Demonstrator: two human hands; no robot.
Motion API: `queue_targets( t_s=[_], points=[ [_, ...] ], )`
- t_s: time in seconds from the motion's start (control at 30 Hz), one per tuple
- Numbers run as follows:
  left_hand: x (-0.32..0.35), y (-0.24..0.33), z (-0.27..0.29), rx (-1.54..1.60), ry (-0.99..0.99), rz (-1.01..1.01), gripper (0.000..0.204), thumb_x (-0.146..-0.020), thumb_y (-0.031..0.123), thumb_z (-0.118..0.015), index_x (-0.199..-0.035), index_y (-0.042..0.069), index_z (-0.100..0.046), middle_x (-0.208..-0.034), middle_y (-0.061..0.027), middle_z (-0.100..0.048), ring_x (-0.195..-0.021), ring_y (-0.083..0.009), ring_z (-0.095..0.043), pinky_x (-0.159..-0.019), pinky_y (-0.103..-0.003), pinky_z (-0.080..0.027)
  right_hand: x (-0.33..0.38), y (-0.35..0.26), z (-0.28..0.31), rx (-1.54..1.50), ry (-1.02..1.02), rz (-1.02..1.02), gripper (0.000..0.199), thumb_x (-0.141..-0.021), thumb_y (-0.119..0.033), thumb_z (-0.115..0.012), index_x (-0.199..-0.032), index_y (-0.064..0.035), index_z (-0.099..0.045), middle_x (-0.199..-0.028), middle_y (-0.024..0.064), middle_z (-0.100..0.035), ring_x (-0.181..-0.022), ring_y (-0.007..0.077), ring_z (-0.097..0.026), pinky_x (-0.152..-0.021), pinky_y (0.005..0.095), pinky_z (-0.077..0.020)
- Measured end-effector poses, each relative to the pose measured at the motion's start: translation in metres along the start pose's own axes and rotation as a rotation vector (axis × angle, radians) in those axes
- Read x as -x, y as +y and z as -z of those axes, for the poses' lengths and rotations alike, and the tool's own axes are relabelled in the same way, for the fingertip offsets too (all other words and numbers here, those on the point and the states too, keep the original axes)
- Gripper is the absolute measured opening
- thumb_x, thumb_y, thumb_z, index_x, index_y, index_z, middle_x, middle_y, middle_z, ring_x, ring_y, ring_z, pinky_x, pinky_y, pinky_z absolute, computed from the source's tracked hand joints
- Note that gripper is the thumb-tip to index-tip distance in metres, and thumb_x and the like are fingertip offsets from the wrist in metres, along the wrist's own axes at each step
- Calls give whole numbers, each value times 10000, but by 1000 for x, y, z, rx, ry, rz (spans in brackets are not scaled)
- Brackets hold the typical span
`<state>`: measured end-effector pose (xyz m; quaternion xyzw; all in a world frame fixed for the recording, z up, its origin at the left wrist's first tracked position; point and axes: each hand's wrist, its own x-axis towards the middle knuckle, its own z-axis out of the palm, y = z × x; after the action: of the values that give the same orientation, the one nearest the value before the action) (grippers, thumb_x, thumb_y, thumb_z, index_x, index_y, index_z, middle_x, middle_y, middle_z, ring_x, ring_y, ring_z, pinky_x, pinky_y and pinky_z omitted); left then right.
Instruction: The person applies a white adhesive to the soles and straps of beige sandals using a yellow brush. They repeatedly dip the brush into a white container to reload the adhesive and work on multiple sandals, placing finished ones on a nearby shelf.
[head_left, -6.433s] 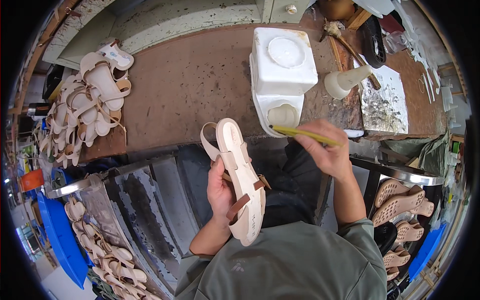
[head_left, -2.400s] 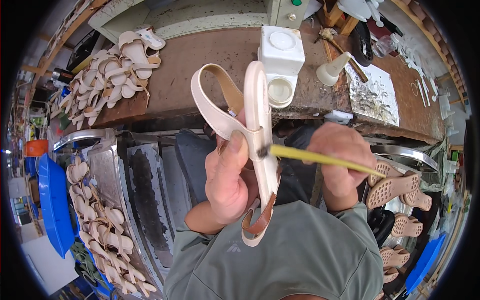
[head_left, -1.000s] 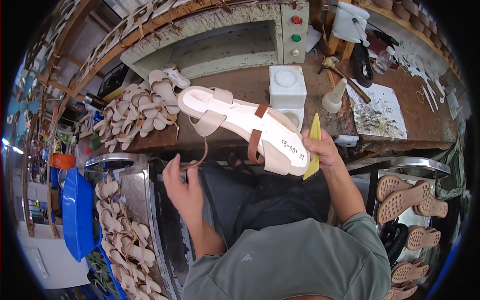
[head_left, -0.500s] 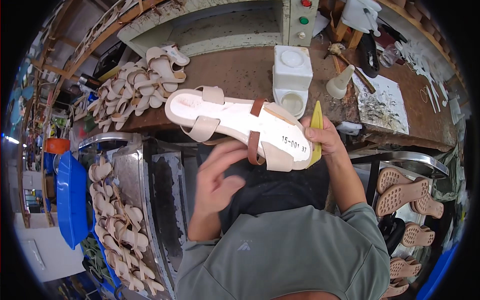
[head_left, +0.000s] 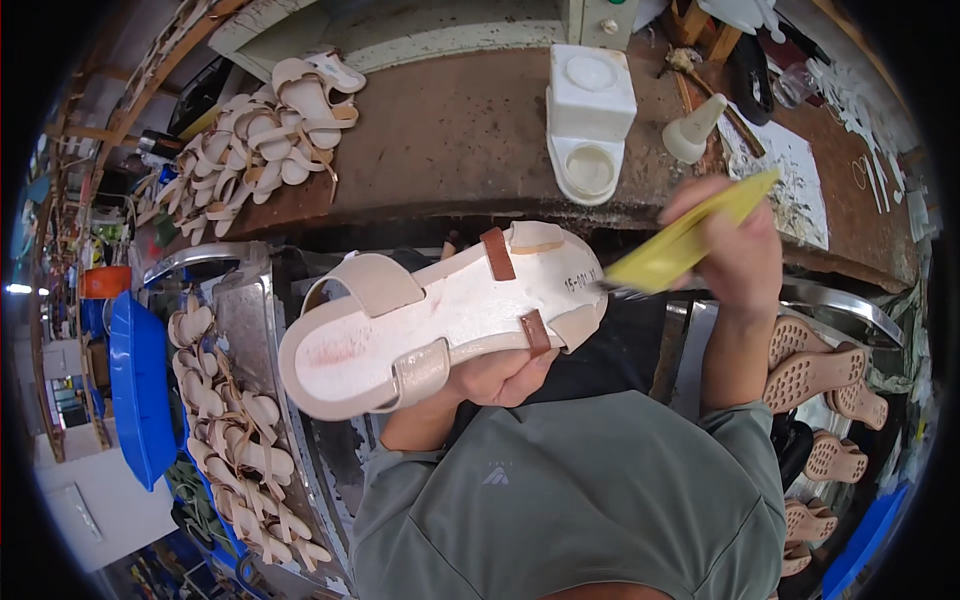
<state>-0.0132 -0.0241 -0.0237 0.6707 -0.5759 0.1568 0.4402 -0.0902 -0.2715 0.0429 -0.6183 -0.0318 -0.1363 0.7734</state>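
Note:
A beige sandal upper (head_left: 450,320) with a white sole face turned up lies across the middle, over my lap. It has wide beige straps and narrower brown straps, and a reddish smudge marks its rounded end at the left. My left hand (head_left: 505,378) grips it from beneath at its lower edge, the fingers partly hidden under it. In my right hand (head_left: 735,250), slightly blurred, is a flat yellow brush (head_left: 690,235). Its dark bristle tip points down-left, close to the printed end of the sandal upper; whether it touches, I cannot tell.
On the brown worktable (head_left: 440,130) stand a white container with a round cup (head_left: 590,130) and a pale cone-shaped bottle (head_left: 695,130). Sandal uppers are heaped at the left (head_left: 260,150) and on a rack below (head_left: 235,440). Tan soles (head_left: 815,370) sit at the right.
The sandal upper has come nearer and lower-left, and my left hand now holds it from below. My right hand has let go of it and moved right, the yellow brush swinging from upright to slanted.

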Motion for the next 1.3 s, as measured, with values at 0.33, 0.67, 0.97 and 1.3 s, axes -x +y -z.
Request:
queue_targets(
  t_s=[0.33,0.67,0.97,1.3],
  points=[
    [0,6,2,-229,54,-65,235,-744,208,-525,-869,61,-659,-1023,-163,-630,-915,-354,-622,-853,-520,-457,2,-11,-29,489,-486,886,191,-701,-138,-721,-816,6,-673,-753,130,-662,-574,158,-610,-454,257,-425],
    [-27,9,3,-57,112,9,180,-737,86,-544,-822,-48,-627,-944,-204,-623,-852,-349,-611,-797,-462,-473,-1,5,-32,518,-249,799,209,-688,-142,-748,-828,-1,-683,-784,104,-657,-577,146,-596,-452,230,-397],
    [-36,-18,-2,-72,153,107,111,-713,2,-580,-782,-84,-595,-850,-214,-617,-755,-340,-601,-736,-409,-478,-5,16,-14,135,-97,542,245,-660,-139,-761,-807,35,-671,-656,112,-631,-605,214,-621,-496,298,-456],
    [1,-133,-61,629,661,827,294,-927,201,-458,-872,-58,-585,-818,-28,-519,-654,-91,-470,-579,-222,-384,-39,117,55,576,367,30,100,-815,-51,-646,-890,14,-653,-790,67,-633,-665,110,-582,-573,249,-456]
  ],
)
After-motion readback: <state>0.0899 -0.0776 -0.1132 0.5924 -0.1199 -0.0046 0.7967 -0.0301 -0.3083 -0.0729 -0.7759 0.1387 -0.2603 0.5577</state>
